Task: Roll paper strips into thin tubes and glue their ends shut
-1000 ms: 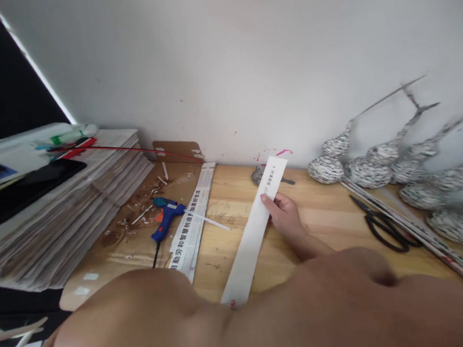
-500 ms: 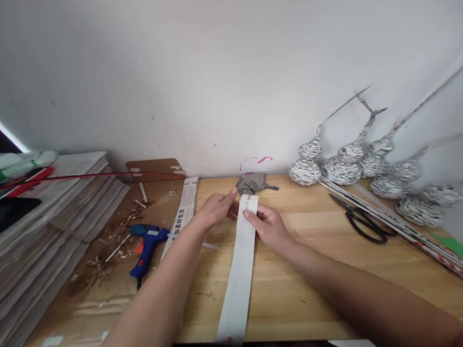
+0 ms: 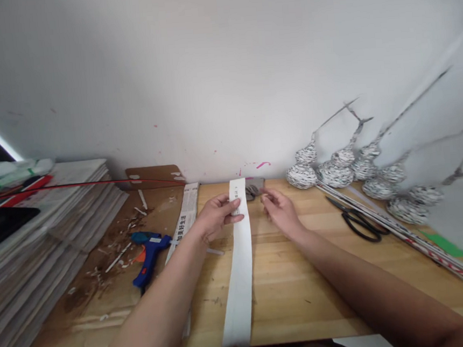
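Observation:
A long white paper strip (image 3: 241,259) with a little print at its far end runs from the table's front edge away from me. My left hand (image 3: 219,215) pinches it near that far end, thumb on top. To the right of the strip, apart from it, is my right hand (image 3: 279,210), its thumb and fingers drawn together; whether anything small is between them I cannot make out. Just behind the strip's end lies a crumpled grey cloth (image 3: 253,189), partly covered by the strip and close to my right fingertips.
On the left are a blue glue gun (image 3: 152,259), a folded newspaper strip (image 3: 188,209) and a tall paper stack (image 3: 58,232). Black scissors (image 3: 363,224), rolled paper sticks (image 3: 407,236) and several woven paper gourds (image 3: 300,175) stand or lie to the right, by the wall.
My right hand has let go of the strip and moved right. My left hand, earlier beside the strip, now grips its far end. The strip's far end has shifted slightly left.

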`<state>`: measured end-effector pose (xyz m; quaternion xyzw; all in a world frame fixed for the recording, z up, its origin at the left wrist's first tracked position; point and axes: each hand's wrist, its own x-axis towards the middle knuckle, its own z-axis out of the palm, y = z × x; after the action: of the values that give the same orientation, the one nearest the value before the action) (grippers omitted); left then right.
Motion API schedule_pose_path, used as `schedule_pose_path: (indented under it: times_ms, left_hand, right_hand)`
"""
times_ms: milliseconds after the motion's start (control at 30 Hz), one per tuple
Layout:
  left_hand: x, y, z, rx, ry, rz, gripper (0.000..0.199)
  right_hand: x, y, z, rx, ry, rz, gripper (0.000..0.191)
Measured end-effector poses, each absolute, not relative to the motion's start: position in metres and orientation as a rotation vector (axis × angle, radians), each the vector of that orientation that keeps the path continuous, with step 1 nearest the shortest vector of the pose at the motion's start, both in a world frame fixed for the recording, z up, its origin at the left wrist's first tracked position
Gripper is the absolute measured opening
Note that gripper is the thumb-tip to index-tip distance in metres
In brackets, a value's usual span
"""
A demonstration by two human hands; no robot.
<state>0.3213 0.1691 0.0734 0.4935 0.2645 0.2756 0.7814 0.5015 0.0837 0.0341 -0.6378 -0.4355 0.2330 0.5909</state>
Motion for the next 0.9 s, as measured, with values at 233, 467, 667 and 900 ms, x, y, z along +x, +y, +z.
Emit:
schedule_pose_path:
  times_ms: [233,467,667,900]
  left_hand:
    - [0.324,0.167,0.069,1.109,0.615,0.517,0.036]
    - [0.324,0.167,0.069,1.049,0.654,0.538,0.033]
    - [0.324,0.168,0.065,1.062,0.639,0.505,0.030]
    - [0.328,0.160,0.063,1.093,0.596,0.454,0.033]
  right_hand:
    - [0.550,0.127,0.038,-1.834,-1.472,0.099,0.021]
    - [0.543,0.137,0.030,-1.770,-1.231,0.204,0.022]
    - [0.512,0.089,0.033,-1.566,-1.159,0.524,0.037]
    - [0.510,0.064,0.043,-1.231,-0.926,1.050,0.037]
